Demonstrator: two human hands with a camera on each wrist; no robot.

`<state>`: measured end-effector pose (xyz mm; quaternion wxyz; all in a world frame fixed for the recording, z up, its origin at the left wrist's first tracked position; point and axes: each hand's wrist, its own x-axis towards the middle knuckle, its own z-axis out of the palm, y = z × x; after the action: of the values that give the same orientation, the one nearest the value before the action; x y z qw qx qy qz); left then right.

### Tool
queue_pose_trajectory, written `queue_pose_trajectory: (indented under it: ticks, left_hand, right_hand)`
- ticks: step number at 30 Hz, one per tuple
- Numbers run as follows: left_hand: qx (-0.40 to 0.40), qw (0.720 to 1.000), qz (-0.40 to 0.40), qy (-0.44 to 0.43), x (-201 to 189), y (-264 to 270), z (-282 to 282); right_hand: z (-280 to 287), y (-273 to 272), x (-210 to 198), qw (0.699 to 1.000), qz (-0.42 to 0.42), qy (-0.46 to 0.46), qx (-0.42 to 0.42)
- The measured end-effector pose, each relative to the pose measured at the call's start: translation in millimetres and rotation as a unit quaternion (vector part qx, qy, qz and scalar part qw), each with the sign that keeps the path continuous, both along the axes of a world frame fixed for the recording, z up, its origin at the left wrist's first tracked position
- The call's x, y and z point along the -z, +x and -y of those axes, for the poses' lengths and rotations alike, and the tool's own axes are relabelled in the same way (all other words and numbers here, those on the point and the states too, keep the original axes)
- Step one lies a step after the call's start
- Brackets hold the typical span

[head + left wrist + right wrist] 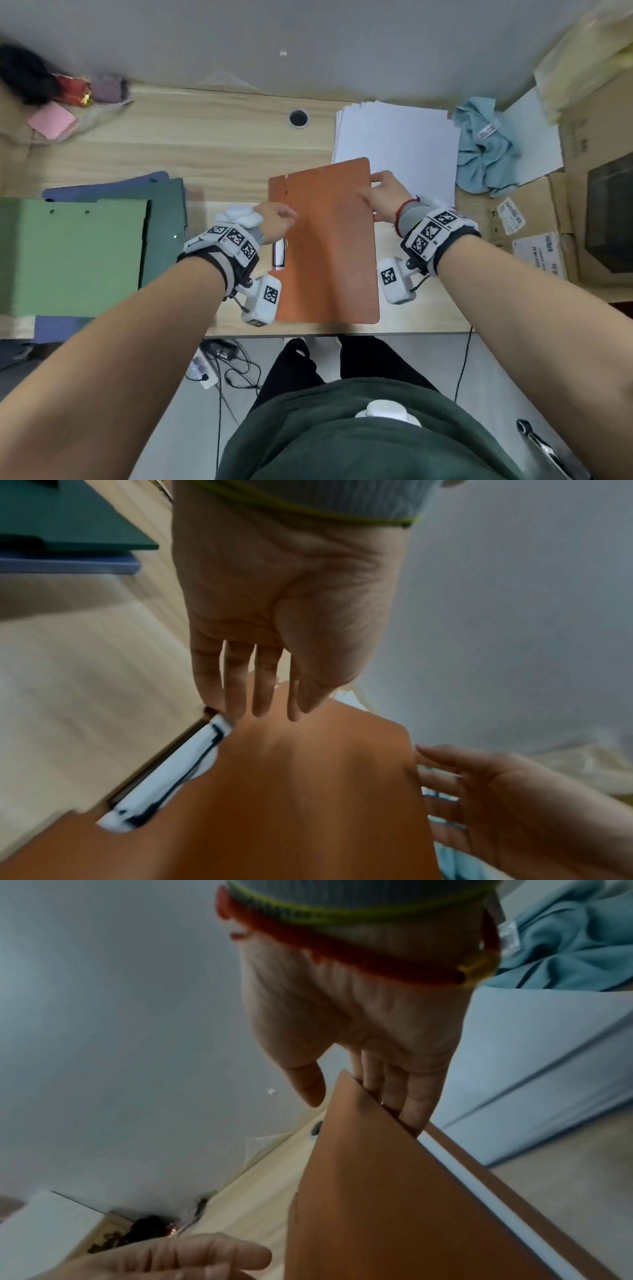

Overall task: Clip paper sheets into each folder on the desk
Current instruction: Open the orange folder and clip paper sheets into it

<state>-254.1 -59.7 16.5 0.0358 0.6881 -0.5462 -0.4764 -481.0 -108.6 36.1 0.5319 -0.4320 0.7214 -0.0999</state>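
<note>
An orange folder [329, 246] lies at the desk's front edge, its cover partly lifted off the base. My right hand [383, 195] pinches the cover's far right edge; in the right wrist view the fingers [407, 1096] sit behind the cover [377, 1191] and the thumb in front. My left hand [277, 219] touches the cover [308, 791] near the spine with straight fingers [263, 693]. A white clip part [171, 775] shows through the spine cut-out. A white sheet edge [479, 1177] shows under the cover. A loose paper stack [400, 144] lies behind.
Green folders [68, 253] on a blue one [102, 188] are stacked at the left. A crumpled blue cloth [483, 147] and a cardboard box [548, 222] stand at the right. A cable hole [298, 118] and a pink pad [51, 120] lie toward the back.
</note>
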Motion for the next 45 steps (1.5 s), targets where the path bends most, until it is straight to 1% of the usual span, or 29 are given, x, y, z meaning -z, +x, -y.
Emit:
queue_pose_trajectory:
  ticks: [2, 4, 5, 7, 9, 11, 13, 15, 18, 20, 22, 24, 26, 27, 28, 29, 30, 32, 33, 34, 35, 36, 38, 39, 41, 42, 43, 44, 45]
  left_hand:
    - [0.064, 0.995, 0.044, 0.055, 19, -3, -6]
    - [0.121, 0.986, 0.075, 0.084, 32, -6, -13]
    - [0.130, 0.984, 0.078, 0.094, 37, -8, -17]
    - [0.134, 0.983, 0.074, 0.098, 48, -10, -22]
    - [0.127, 0.983, 0.085, 0.098, 51, -11, -25]
    - [0.126, 0.983, 0.088, 0.104, 52, -9, -21]
    - [0.117, 0.983, 0.074, 0.116, 51, -3, -21]
    - [0.087, 0.987, 0.064, 0.120, 53, 6, -23]
    - [-0.036, 0.994, 0.062, 0.077, 50, 33, -30]
    - [-0.077, 0.992, 0.073, 0.069, 50, 49, -33]
    - [-0.119, 0.987, 0.089, 0.063, 43, 75, -39]
    - [-0.158, 0.978, 0.126, 0.052, 37, 95, -38]
    - [-0.194, 0.963, 0.179, 0.049, 30, 125, -44]
    - [-0.215, 0.954, 0.200, 0.049, 28, 139, -48]
    - [-0.237, 0.946, 0.219, 0.038, 27, 148, -48]
    - [-0.257, 0.937, 0.235, 0.032, 26, 155, -50]
    - [-0.263, 0.933, 0.242, 0.035, 24, 164, -55]
    - [-0.258, 0.942, 0.205, 0.066, 25, 174, -63]
    - [-0.246, 0.951, 0.170, 0.082, 25, 175, -66]
    - [-0.233, 0.958, 0.141, 0.086, 28, 176, -66]
    - [-0.228, 0.961, 0.120, 0.096, 31, 175, -65]
    - [-0.226, 0.963, 0.104, 0.105, 37, 170, -63]
    - [-0.223, 0.965, 0.078, 0.117, 62, 158, -57]
    - [-0.220, 0.965, 0.069, 0.129, 76, 150, -52]
    - [-0.195, 0.970, 0.050, 0.137, 91, 129, -46]
    - [-0.179, 0.974, 0.044, 0.134, 81, 116, -47]
    - [-0.171, 0.976, 0.034, 0.134, 71, 106, -48]
    - [-0.165, 0.976, 0.026, 0.137, 68, 97, -48]
    - [-0.159, 0.977, 0.023, 0.142, 68, 90, -47]
  right_hand:
    - [-8, -10, 17, 0.999, -0.035, 0.013, -0.016]
    - [-19, -13, 31, 0.995, -0.068, 0.030, -0.067]
    - [-23, -15, 37, 0.990, -0.089, 0.040, -0.101]
    - [-27, -14, 52, 0.977, -0.128, 0.062, -0.157]
    - [-29, -10, 62, 0.967, -0.155, 0.066, -0.193]
    - [-30, -5, 69, 0.961, -0.163, 0.068, -0.215]
    - [-33, 0, 75, 0.949, -0.161, 0.081, -0.258]
    - [-36, 3, 79, 0.936, -0.181, 0.075, -0.291]
    - [-31, 10, 84, 0.933, -0.225, 0.067, -0.273]
    - [-27, 8, 82, 0.931, -0.268, 0.077, -0.236]
    - [-24, 17, 81, 0.923, -0.303, 0.078, -0.223]
    - [-22, 26, 76, 0.920, -0.325, 0.073, -0.207]
    - [-20, 53, 72, 0.922, -0.327, 0.045, -0.205]
    - [-20, 71, 64, 0.922, -0.318, 0.037, -0.218]
    - [-16, 81, 67, 0.922, -0.313, 0.028, -0.227]
    - [-15, 95, 59, 0.924, -0.300, 0.039, -0.233]
    - [-12, 106, 60, 0.931, -0.287, 0.044, -0.221]
    - [-11, 116, 58, 0.934, -0.279, 0.048, -0.217]
    - [-12, 117, 54, 0.926, -0.276, 0.069, -0.250]
    - [-11, 113, 60, 0.918, -0.272, 0.089, -0.275]
    - [-11, 108, 63, 0.902, -0.286, 0.099, -0.309]
    - [-12, 100, 65, 0.902, -0.290, 0.113, -0.299]
    - [-15, 80, 76, 0.893, -0.316, 0.099, -0.305]
    - [-18, 79, 68, 0.901, -0.320, 0.088, -0.280]
    - [-22, 60, 73, 0.900, -0.365, 0.128, -0.200]
    - [-24, 54, 76, 0.902, -0.371, 0.153, -0.162]
    - [-26, 49, 78, 0.903, -0.363, 0.162, -0.163]
    - [-26, 45, 80, 0.912, -0.341, 0.173, -0.150]
    - [-26, 43, 79, 0.913, -0.331, 0.176, -0.162]
